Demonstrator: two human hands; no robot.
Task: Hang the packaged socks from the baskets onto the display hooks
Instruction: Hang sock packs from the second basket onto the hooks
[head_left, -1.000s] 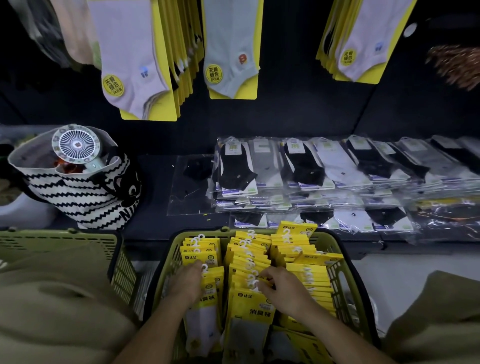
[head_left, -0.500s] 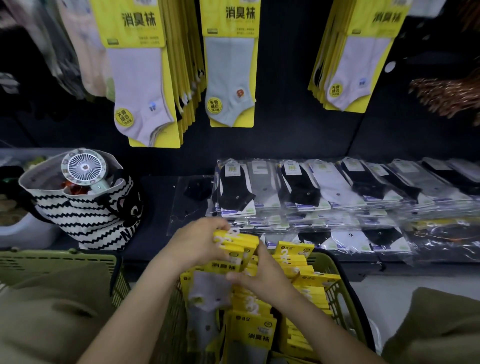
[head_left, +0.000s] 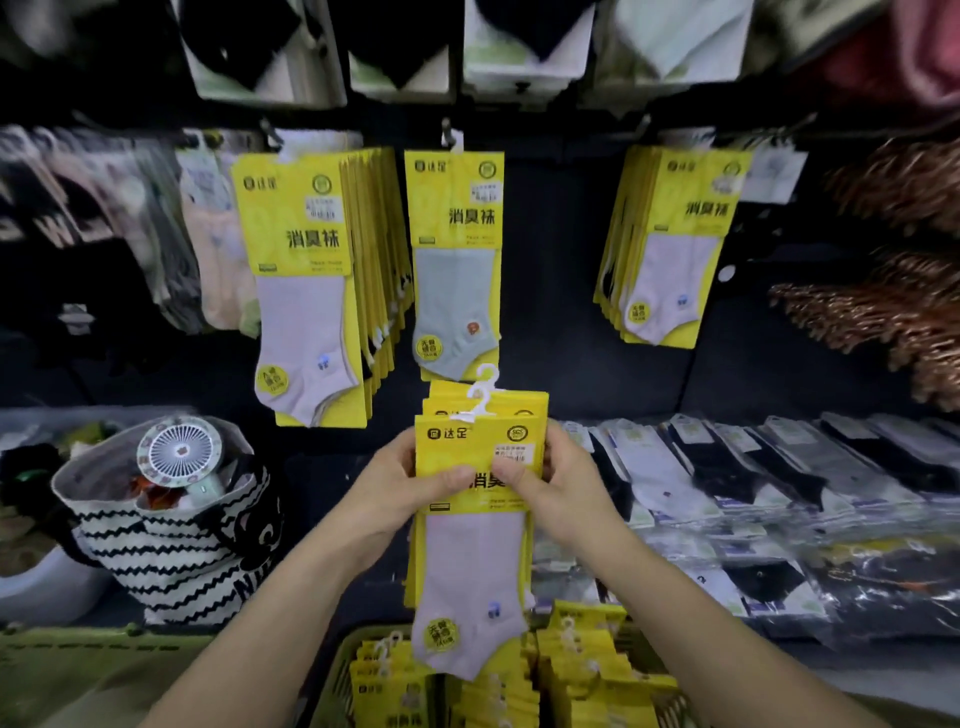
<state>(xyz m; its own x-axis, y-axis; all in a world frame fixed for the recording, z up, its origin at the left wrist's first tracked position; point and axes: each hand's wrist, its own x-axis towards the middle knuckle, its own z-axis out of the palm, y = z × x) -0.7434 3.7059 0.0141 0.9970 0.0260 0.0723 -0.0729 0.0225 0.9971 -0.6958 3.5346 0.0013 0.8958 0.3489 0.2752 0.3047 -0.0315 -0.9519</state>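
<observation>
Sock-pack bundle (head_left: 470, 561) is gripped upright at both side edges by left hand (head_left: 395, 483) and right hand (head_left: 561, 483), hanger loops (head_left: 480, 397) topmost, directly below the middle display hook (head_left: 445, 129).

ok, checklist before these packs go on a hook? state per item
1. Grip: left hand and right hand both hold the held packs by the sides. ok.
2. Fingers clear of the hanger loops. ok.
3. Loops lined up: they sit at stepped heights. not ok.
4. Colour match: the front sock is pale lilac. The grey pack hangs straight above, with the left lilac stack and right lilac stack to the sides. Going straight up: not ok.
5. Room on the left hook: blurred. cannot tell.
</observation>
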